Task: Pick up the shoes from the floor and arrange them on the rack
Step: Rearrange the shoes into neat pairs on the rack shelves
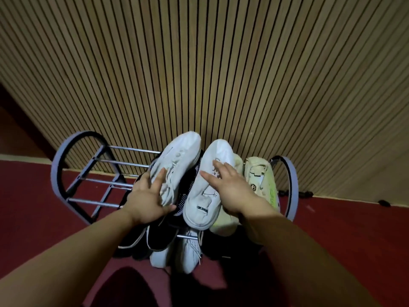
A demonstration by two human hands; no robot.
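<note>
A slatted wall (199, 63) backs the rack (54, 173), whose top tier carries two white sneakers (177, 156), toes to the wall, beside a cream-and-green pair (259, 173). Black shoes (159, 235) and white shoes (188, 251) sit lower down. Each hand lies flat with fingers spread on a sneaker: left hand (146, 200) on the left one, right hand (234, 189) on the right.

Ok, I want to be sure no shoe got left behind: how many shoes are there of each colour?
White shoes: 4
Black shoes: 2
Cream and green shoes: 2
Total: 8 that show plainly; the dark shapes at the lower right are too dim to count.
</note>
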